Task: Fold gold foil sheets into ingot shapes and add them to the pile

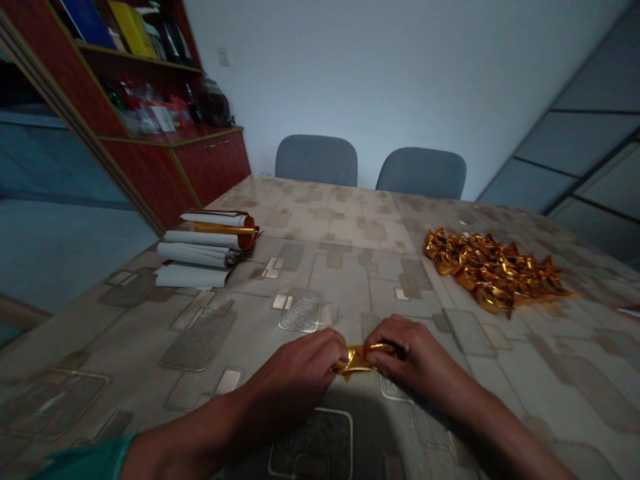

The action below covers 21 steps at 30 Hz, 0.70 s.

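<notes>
Left hand (316,357) grasping one end of a gold foil piece (357,359), fingers bent over it. Right hand (403,343) pinching the other end, thumb in front, index finger curled behind. Foil piece stretched between the two hands, near edge of the counter (345,310), shiny, partly folded; ends hidden by fingers. Can't tell if it touches the counter top. Teal sleeve (85,460) on left arm; right forearm bare.

Far right on counter: cluster of folded gold pieces (493,270), packed close in rows, pointed tips up, well apart from the hands. Left on counter: stack of sheets (197,255), curled over, pale backs out, gold face showing at one fold, also well apart from the hands. Counter cover patterned, rounded rectangles, beige/brown/grey.

Behind the counter: two grey chairs (317,159), backs only, side by side with a gap, in front of a pale wall (350,73). Wall switch or socket (225,57), too small to tell. Back left: reddish wooden cabinet (213,167), dark pot (214,103) on top, shelf items above, blurred.
</notes>
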{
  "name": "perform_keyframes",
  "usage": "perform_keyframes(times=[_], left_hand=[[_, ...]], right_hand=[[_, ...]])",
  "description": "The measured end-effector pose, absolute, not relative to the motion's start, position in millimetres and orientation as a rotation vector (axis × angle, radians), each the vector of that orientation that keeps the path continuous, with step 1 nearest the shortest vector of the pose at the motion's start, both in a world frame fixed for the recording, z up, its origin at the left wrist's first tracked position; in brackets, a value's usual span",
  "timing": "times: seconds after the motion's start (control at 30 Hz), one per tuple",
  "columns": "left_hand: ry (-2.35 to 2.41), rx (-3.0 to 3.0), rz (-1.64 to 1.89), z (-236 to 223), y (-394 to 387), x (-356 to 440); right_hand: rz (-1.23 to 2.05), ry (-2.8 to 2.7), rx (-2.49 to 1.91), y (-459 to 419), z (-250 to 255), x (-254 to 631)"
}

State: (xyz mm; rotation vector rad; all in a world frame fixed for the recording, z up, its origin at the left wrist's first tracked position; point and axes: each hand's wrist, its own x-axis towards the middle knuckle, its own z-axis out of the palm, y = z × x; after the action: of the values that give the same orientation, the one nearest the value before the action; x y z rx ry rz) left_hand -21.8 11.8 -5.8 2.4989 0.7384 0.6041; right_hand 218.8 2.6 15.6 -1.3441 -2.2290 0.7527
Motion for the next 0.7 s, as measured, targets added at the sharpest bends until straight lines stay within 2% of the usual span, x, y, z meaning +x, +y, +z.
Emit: perform_keyframes(times=[0.7], left_hand=[[0.759, 2.695, 0.628, -13, -2, -17]], right_hand=[[0.617, -2.28, -1.572, 1, 15, 211]])
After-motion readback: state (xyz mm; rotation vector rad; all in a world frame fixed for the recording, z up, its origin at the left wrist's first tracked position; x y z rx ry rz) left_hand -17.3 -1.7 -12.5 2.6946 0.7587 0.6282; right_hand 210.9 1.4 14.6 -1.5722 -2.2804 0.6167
